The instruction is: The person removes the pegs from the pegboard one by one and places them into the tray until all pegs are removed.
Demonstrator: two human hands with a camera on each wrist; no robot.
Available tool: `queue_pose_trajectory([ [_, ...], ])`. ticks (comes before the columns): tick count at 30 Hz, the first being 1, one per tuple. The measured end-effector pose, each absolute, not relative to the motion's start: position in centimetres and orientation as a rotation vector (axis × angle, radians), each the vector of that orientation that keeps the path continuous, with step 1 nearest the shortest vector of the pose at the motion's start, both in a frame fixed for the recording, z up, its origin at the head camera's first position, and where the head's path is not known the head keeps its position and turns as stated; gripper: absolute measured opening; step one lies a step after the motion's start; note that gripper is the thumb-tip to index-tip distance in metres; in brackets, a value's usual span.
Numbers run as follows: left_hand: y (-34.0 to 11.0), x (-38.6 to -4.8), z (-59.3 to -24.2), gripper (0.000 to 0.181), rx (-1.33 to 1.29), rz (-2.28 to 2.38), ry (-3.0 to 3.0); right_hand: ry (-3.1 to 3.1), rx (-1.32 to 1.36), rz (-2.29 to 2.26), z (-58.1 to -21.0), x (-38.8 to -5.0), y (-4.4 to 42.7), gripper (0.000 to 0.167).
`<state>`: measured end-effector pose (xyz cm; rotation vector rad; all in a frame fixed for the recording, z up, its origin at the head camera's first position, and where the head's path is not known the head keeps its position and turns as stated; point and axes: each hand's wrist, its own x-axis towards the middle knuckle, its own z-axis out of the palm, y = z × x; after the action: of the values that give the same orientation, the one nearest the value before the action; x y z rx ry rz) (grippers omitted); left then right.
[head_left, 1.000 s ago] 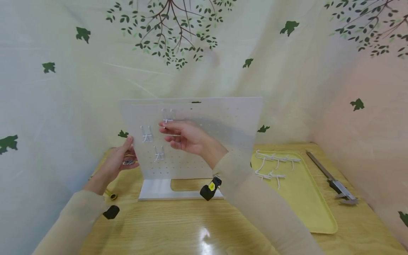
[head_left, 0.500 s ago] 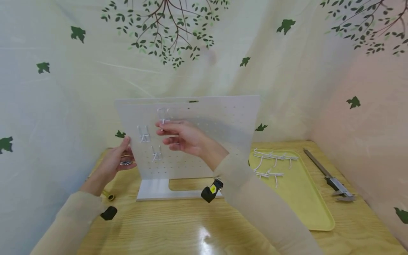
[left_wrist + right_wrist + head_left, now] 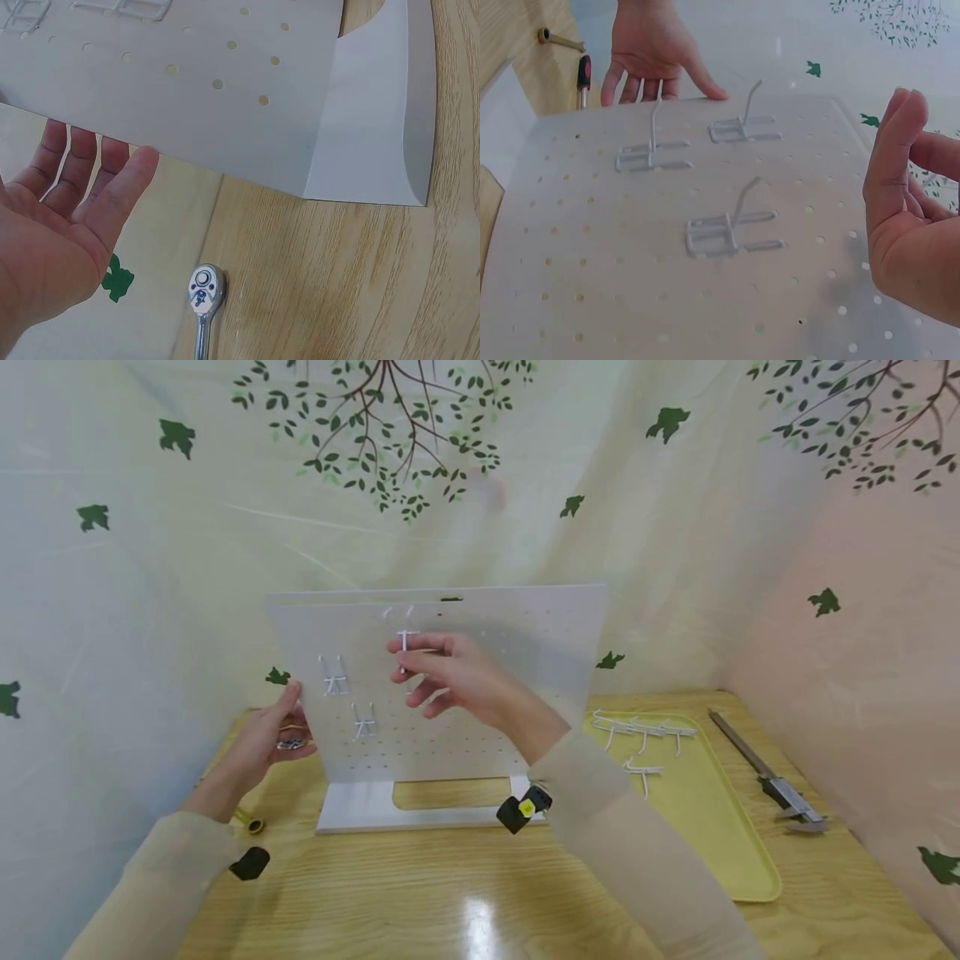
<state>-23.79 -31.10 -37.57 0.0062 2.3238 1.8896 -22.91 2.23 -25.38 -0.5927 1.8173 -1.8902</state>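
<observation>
A white pegboard [image 3: 495, 693] stands upright on its white base [image 3: 356, 806]. My left hand [image 3: 273, 739] holds its left edge, with fingers reaching behind the board. In front of the upper left part, my right hand [image 3: 468, 681] pinches a white wire peg hook [image 3: 405, 647] between thumb and fingers. That hook's two prongs point up close to the board; whether they sit in holes I cannot tell. Two hooks hang farther left, an upper hook [image 3: 333, 677] and a lower hook [image 3: 364, 723]. The right wrist view adds a third hook [image 3: 731, 234] on the board.
At the right lies a yellow tray [image 3: 720, 852] with several loose hooks [image 3: 641, 727]. A caliper [image 3: 772, 777] lies beyond its right side. A brass-coloured wrench [image 3: 251, 822] and a ratchet [image 3: 204, 292] rest on the wooden table near my left hand. A printed curtain surrounds the table.
My right hand has shifted a little right and up with the pinched hook, and its thumb now lies across the hook's rod. The left hand keeps its hold on the board's edge.
</observation>
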Motion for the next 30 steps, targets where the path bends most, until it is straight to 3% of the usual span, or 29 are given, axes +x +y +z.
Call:
queue_pose_trajectory([
  [30, -31.0, -23.8, -37.5, 0.068, 0.058, 1.849, 2.373, 2.164, -0.718, -1.759, -25.7, -20.3, 9.1, 0.033],
])
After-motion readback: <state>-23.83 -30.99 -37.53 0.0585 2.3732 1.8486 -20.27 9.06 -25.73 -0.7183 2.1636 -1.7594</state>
